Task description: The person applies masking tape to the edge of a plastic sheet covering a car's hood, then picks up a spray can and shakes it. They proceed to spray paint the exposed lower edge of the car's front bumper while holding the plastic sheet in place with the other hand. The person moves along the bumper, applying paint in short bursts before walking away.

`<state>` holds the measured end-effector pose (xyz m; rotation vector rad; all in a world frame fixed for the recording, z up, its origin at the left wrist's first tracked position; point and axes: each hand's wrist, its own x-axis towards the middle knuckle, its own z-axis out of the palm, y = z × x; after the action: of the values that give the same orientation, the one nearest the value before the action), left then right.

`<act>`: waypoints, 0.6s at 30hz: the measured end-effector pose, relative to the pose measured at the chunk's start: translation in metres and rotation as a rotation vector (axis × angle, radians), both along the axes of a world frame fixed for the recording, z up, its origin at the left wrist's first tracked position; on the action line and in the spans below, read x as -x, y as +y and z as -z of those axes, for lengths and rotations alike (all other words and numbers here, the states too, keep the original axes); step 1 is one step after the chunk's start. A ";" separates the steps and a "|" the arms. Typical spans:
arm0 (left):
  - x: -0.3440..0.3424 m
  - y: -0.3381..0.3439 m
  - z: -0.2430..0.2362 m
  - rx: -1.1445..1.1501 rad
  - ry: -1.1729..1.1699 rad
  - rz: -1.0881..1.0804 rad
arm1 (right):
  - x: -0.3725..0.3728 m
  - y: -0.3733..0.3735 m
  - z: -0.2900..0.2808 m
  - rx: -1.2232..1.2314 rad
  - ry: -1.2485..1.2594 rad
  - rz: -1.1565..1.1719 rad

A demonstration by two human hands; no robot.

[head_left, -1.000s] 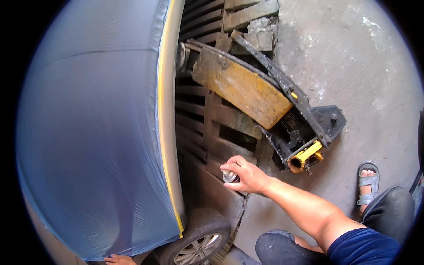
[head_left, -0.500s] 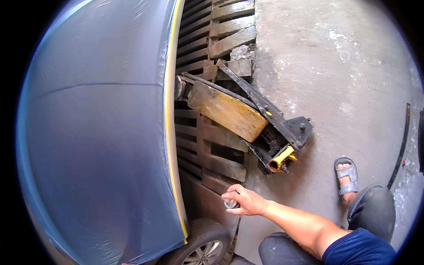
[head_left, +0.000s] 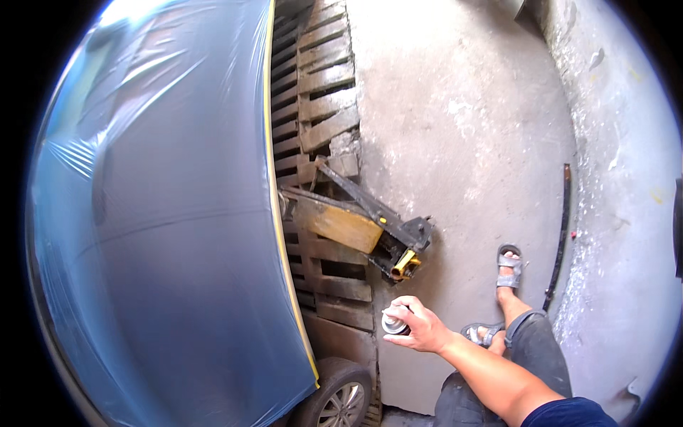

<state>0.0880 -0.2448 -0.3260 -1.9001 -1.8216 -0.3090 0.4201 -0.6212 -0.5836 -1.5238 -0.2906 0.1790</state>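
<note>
My right hand [head_left: 425, 329] is closed around a spray can [head_left: 393, 322], whose silver rounded top faces up; the fingers hide part of it, with the index finger at its nozzle. It hangs over the floor beside a car draped in thin, translucent plastic film [head_left: 181, 220]. Yellow masking tape [head_left: 276, 206] runs along the film's edge on the side nearest my hand. Below and left of the can, the car's wheel [head_left: 343, 404] with a silver spoked rim shows past the film. My left hand is out of the picture.
A worn yellow-and-black floor jack [head_left: 340, 222] lies ahead of my hand, partly over a slatted grating [head_left: 327, 117] along the car. Concrete floor [head_left: 455, 142] stretches right to a pale wall [head_left: 622, 171]. A dark bar [head_left: 561, 235] lies near that wall. My sandalled feet [head_left: 509, 267] stand to the right.
The view has shifted, so the jack appears smaller and farther left, and more wall and both sandals show. My right hand, still holding the can, sits slightly farther right, with more of the can's top visible.
</note>
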 end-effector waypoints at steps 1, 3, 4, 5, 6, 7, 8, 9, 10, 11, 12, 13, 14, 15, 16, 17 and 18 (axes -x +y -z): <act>-0.016 -0.038 0.003 0.151 0.016 0.021 | -0.011 -0.011 -0.013 -0.004 -0.004 0.040; -0.008 -0.083 0.017 0.422 0.068 0.096 | -0.036 -0.034 -0.035 -0.028 -0.073 0.058; 0.003 -0.091 0.028 0.749 -0.002 0.107 | -0.050 -0.045 -0.047 -0.044 -0.105 0.067; -0.046 -0.125 0.054 0.974 0.277 0.005 | -0.063 -0.062 -0.038 -0.005 -0.084 0.080; -0.086 -0.173 0.058 1.130 0.520 -0.101 | -0.075 -0.073 -0.046 -0.002 -0.103 0.106; -0.071 -0.175 0.077 1.513 0.366 0.108 | -0.087 -0.083 -0.052 0.001 -0.121 0.131; -0.059 -0.184 0.097 1.623 0.335 0.422 | -0.100 -0.093 -0.056 0.001 -0.143 0.153; -0.076 -0.213 0.109 1.769 0.243 0.242 | -0.109 -0.103 -0.060 0.024 -0.141 0.176; -0.109 -0.246 0.117 1.899 0.142 0.053 | -0.118 -0.113 -0.062 0.033 -0.148 0.193; -0.130 -0.271 0.124 1.946 0.132 0.147 | -0.128 -0.123 -0.065 0.038 -0.153 0.213; -0.149 -0.289 0.126 1.987 0.120 0.239 | -0.135 -0.129 -0.068 0.040 -0.156 0.231; -0.170 -0.305 0.125 1.969 0.214 0.399 | -0.144 -0.137 -0.072 0.050 -0.162 0.240; -0.192 -0.319 0.122 1.938 0.307 0.561 | -0.154 -0.142 -0.078 0.046 -0.173 0.250; -0.209 -0.330 0.118 1.902 0.404 0.723 | -0.165 -0.149 -0.085 0.049 -0.180 0.263; -0.222 -0.336 0.116 1.892 0.432 0.772 | -0.175 -0.156 -0.093 0.053 -0.188 0.277; -0.234 -0.341 0.115 1.881 0.459 0.822 | -0.185 -0.163 -0.099 0.065 -0.201 0.270; -0.244 -0.346 0.113 1.870 0.484 0.870 | -0.196 -0.169 -0.109 0.061 -0.234 0.276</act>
<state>0.3320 -0.5904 -0.4386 -3.1695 -0.4646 2.0467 0.6161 -0.7902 -0.4748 -1.6297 -0.2580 -0.2118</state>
